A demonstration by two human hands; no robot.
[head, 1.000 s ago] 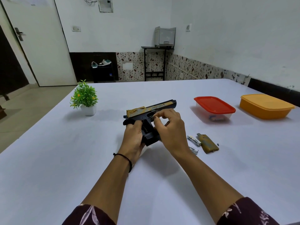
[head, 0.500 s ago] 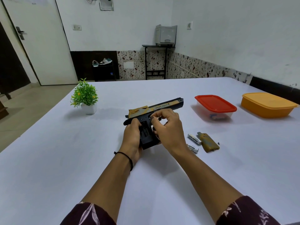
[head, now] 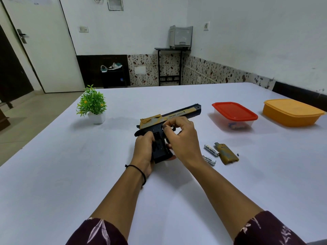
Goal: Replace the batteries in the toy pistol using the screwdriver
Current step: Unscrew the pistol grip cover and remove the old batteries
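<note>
**Both hands on the toy pistol, its grip laid open**

The toy pistol (head: pixel 177 115) sits at the middle of the white table (head: pixel 70 174), side up. Its barrel points away to the right and its black grip points back toward the person. Whether it rests on the cloth or is held just above it cannot be told.

The left hand (head: pixel 143 149) comes in from below with a straight forearm and a black band on the wrist. Its fingers are curled round the grip from the left side and clasp it.

The right hand (head: pixel 182 137) arches over the pistol from the right, wrist raised and knuckles up. Its fingertips (head: pixel 166 126) are drawn together in a narrow pinch on the frame just above the grip. Whether something small is held in that pinch is not clear.

Just right of the hands lie two batteries (head: pixel 211 150), and the mustard grip cover (head: pixel 226 154) is beside them. A tiny dark screw (head: pixel 237 154) lies just past the cover.

Farther off stand a red-lidded box (head: pixel 234 111), an orange box (head: pixel 292 113) and a small potted plant (head: pixel 92 104).
</note>
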